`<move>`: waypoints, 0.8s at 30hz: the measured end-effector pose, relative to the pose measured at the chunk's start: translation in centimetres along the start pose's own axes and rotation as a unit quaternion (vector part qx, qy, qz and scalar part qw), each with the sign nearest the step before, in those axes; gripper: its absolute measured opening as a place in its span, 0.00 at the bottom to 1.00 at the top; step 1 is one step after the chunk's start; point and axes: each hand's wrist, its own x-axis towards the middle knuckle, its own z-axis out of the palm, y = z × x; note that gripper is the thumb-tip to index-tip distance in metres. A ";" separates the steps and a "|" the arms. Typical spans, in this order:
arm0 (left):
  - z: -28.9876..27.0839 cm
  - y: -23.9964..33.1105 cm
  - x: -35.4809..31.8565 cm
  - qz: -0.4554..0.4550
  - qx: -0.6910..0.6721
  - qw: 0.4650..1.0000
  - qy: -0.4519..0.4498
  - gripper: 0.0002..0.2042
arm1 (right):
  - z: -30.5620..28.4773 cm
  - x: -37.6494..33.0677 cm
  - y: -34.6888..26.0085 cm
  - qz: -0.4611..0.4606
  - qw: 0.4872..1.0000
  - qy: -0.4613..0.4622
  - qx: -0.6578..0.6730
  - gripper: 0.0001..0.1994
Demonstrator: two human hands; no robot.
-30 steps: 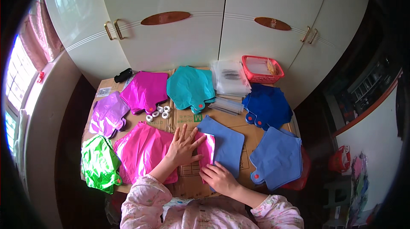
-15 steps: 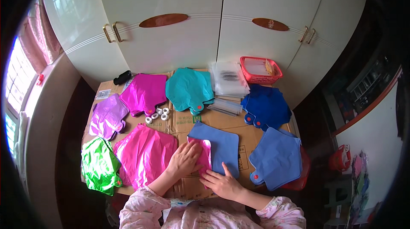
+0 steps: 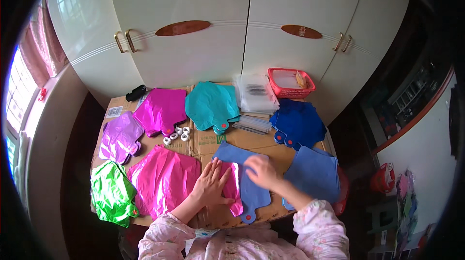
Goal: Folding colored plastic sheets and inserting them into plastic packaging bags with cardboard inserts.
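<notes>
My left hand (image 3: 211, 181) lies flat with fingers spread on a narrow folded piece of shiny pink foil (image 3: 233, 187). Beneath it is a flat matte blue piece, seemingly a deflated foil balloon (image 3: 253, 194), with a rounded tab and a red dot at its near end. Over the blue piece's right side hovers my right hand (image 3: 264, 173), its fingers bent and blurred; whether they hold anything cannot be made out. Left of my left hand lies a stack of shiny pink foil balloons (image 3: 162, 180). To the right, my right forearm partly covers a matte blue stack (image 3: 312, 175).
On the cardboard (image 3: 203, 139) lie green (image 3: 114, 194), lilac (image 3: 121, 136), magenta (image 3: 162, 110), teal (image 3: 211, 106) and dark blue (image 3: 300, 122) foil stacks. White rolls (image 3: 185, 137), clear sleeves (image 3: 256, 95) and a red basket (image 3: 290, 90) are farther back, before a white cabinet (image 3: 184, 61).
My right hand has lifted off the near end of the pink foil and moved up and right, uncovering the blue tab. My left hand has flattened and spread on the foil.
</notes>
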 end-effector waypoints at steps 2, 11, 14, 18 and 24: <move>-0.2 -0.2 0.0 0.000 -0.014 1.000 -0.010 0.53 | 0.3 1.9 3.0 0.056 0.994 -0.022 -0.097 0.21; -0.2 0.4 0.1 0.045 -0.013 0.999 0.012 0.52 | -0.1 6.1 5.0 0.179 0.969 -0.171 0.020 0.22; 0.2 0.3 0.2 0.044 -0.021 0.999 0.009 0.49 | -0.1 6.0 5.3 0.191 0.962 -0.185 0.069 0.22; 0.1 0.4 0.0 0.022 -0.008 1.000 -0.016 0.49 | -1.3 5.6 5.7 0.235 0.927 -0.278 0.086 0.23; 0.4 0.5 0.1 0.009 -0.007 0.999 -0.030 0.49 | -2.7 0.8 4.5 0.373 0.874 -0.134 0.282 0.18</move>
